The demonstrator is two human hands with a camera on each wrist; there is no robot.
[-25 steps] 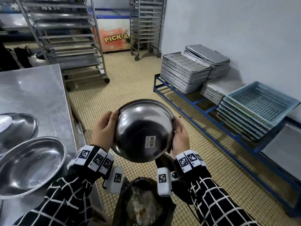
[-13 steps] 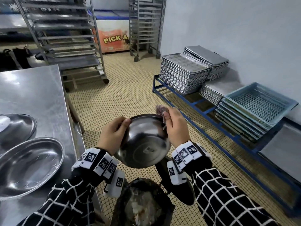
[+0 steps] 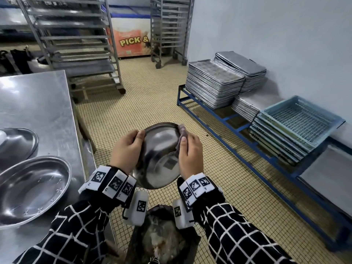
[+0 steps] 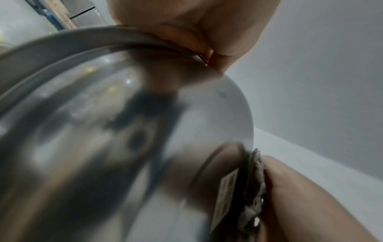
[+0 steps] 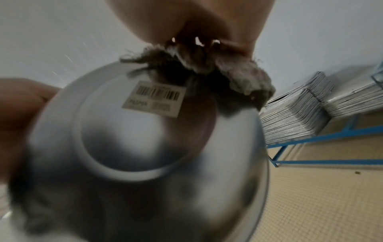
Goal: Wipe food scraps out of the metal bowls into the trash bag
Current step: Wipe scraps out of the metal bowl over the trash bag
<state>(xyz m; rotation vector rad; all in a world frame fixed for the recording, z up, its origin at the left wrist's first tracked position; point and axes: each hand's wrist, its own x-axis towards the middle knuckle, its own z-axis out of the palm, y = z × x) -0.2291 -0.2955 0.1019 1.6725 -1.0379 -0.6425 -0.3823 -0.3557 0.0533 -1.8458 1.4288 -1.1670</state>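
I hold a metal bowl (image 3: 160, 155) above the dark trash bag (image 3: 163, 239), its underside with a barcode sticker (image 5: 157, 99) turned toward me. My left hand (image 3: 126, 149) grips the bowl's left rim, thumb over the edge. My right hand (image 3: 189, 153) holds a grey rag (image 5: 234, 77) against the bowl's right rim and outer side. The left wrist view shows the bowl (image 4: 103, 131) close up and blurred, with the rag (image 4: 253, 185) at its base. The bowl's inside is hidden. Food scraps (image 3: 162, 242) lie in the bag.
Two more metal bowls (image 3: 32, 189) (image 3: 17, 141) sit on the steel table (image 3: 38, 103) at my left. A blue low rack (image 3: 234, 121) with stacked trays and crates lines the right wall. Wheeled tray racks (image 3: 76, 44) stand behind on the tiled floor.
The bowl has come lower and tipped so its mouth faces away and down. My right hand has shifted from the bowl's side to its upper right rim with the rag.
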